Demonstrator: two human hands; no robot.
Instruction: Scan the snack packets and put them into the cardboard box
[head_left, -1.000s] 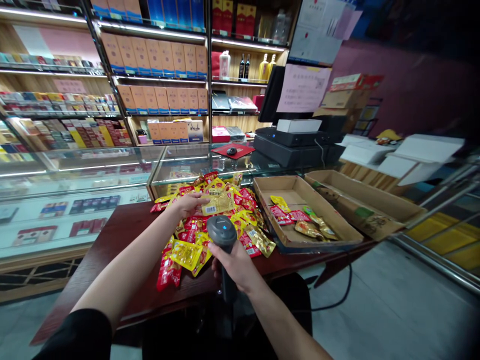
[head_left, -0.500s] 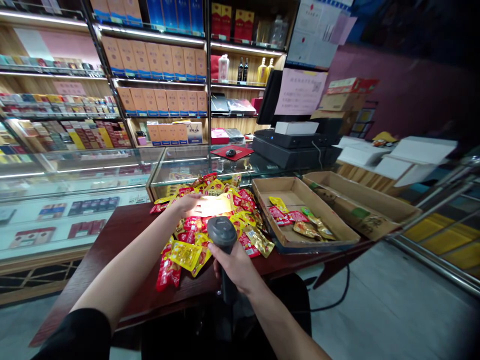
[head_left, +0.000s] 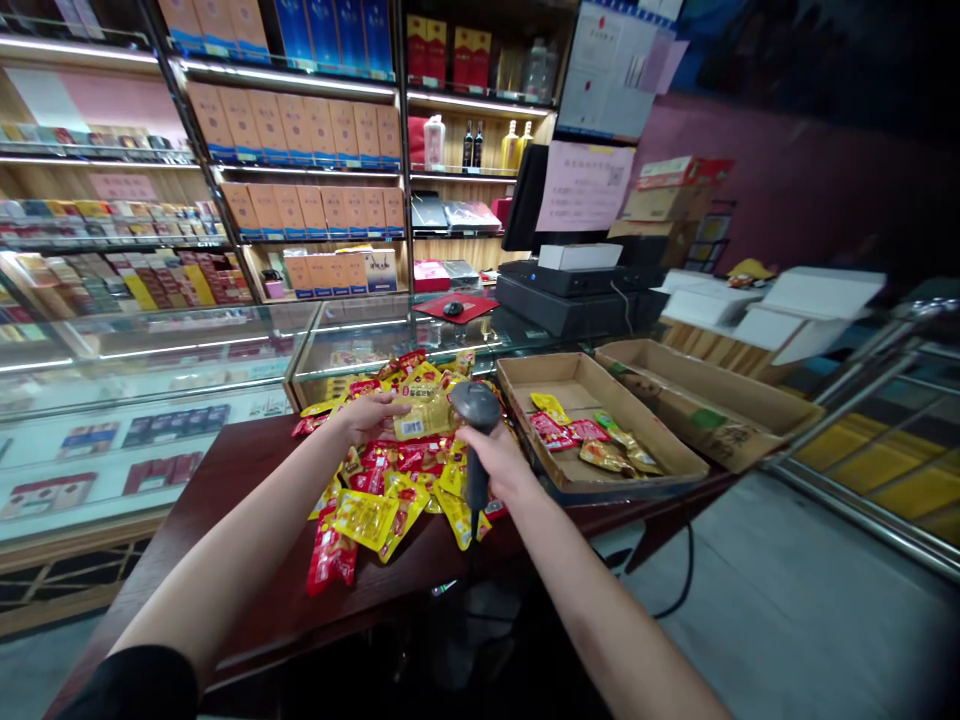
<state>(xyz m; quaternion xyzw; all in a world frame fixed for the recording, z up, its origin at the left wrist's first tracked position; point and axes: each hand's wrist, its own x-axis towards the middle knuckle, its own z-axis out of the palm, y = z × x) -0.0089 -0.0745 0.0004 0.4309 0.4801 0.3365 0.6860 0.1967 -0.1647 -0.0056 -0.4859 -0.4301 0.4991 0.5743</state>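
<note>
My left hand [head_left: 369, 416] is closed on the edge of a gold snack packet [head_left: 427, 416], whose barcode side faces up toward me. Just right of the packet, my right hand [head_left: 495, 455] wraps round the handle of a black barcode scanner [head_left: 477, 402]. The scanner's head sits close to the packet's right end, and its cord hangs below. Under both hands spreads a heap of red and yellow snack packets [head_left: 367, 517] on the dark red wooden table [head_left: 247, 500].
An open cardboard tray [head_left: 675, 465] holding several packets stands right of the heap, with a second cardboard box [head_left: 780, 405] beside it. Behind are a glass display counter [head_left: 225, 345], a mouse [head_left: 453, 308] and a black cash drawer [head_left: 555, 305]. A metal railing [head_left: 862, 400] runs at right.
My right hand has raised the scanner up and to the right, nearer the packet's end. The bright light on the packet has gone, and its barcode now shows.
</note>
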